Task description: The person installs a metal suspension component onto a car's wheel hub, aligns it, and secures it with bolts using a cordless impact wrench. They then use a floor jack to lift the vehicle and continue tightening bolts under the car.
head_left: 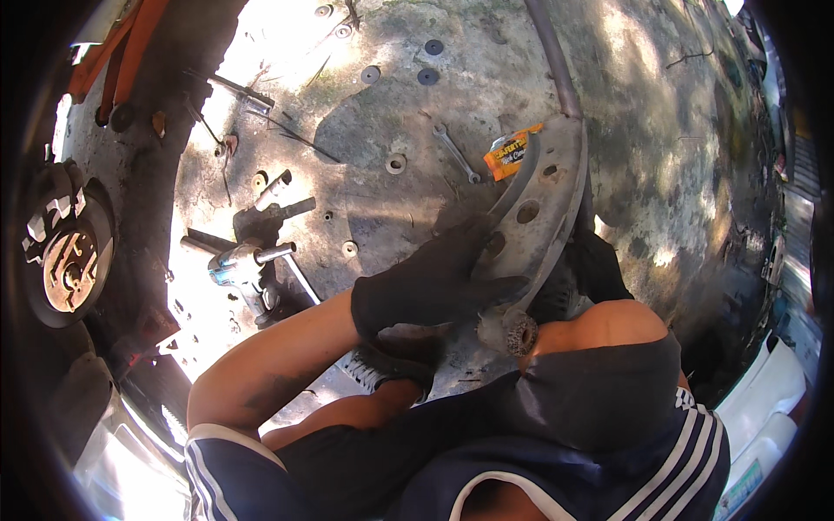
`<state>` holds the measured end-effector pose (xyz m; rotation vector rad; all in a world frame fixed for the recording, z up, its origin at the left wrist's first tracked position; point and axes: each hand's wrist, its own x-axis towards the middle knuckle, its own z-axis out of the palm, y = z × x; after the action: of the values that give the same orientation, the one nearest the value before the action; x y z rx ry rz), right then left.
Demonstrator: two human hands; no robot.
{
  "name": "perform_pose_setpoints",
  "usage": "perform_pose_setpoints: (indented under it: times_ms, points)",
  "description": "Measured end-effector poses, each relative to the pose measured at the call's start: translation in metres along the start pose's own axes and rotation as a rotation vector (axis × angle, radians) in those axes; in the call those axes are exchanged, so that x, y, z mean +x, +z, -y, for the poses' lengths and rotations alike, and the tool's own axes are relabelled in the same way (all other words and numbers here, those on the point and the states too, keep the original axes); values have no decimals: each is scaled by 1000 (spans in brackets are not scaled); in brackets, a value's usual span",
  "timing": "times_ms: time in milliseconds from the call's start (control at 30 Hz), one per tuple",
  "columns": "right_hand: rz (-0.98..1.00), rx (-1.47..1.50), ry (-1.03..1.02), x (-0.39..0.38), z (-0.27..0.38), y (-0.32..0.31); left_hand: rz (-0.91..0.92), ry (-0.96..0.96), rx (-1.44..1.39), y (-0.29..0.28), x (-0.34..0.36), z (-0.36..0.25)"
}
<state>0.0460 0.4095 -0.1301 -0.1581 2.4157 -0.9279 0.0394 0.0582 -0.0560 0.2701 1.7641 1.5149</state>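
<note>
We have a curved grey metal arm (556, 193) in the middle of the frame, right of centre, running from the top-right side down to a round bushing (521, 334) at its lower end. Holes along its face. A long bar (553, 56) comes down from the top edge to the arm's upper end; can't tell if they're joined.

Our left hand (434, 278), black glove, is at the arm's lower left side: about half open, thumb apart from the fingers, touching the metal. Can't tell how firmly it holds. Our right hand (599, 265), also gloved, is at the arm's right side, partly hidden behind it; can't tell how far its fingers are closed or what they grip.

Near the arm's upper left edge: orange packet (512, 154), with an open-ended spanner (456, 154) just left of it. Metal ring (395, 163) lies further left. Two dark washers (433, 46) (427, 76) sit at top centre. Blue-and-grey power tool (234, 267) on the ground, left of centre. Rusty brake disc (69, 269) at far left, orange metal frame (122, 52) at upper left. Concrete ground (669, 174) is stained, sun-patched.
</note>
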Motion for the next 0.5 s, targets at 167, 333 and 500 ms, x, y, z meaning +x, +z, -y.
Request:
perform_pose_setpoints:
  times_ms: [167, 333, 500]
  points:
    - [-70, -96, -86, 29, 23, 0, -30, 42, 10, 3, 2, -14]
    - [-74, -21, -133, 51, 40, 0, 60, -78, -111, 0, 5, -31]
    - [-90, 274, -124, 62, 46, -4, -30, 60, 152, 11, 9, -13]
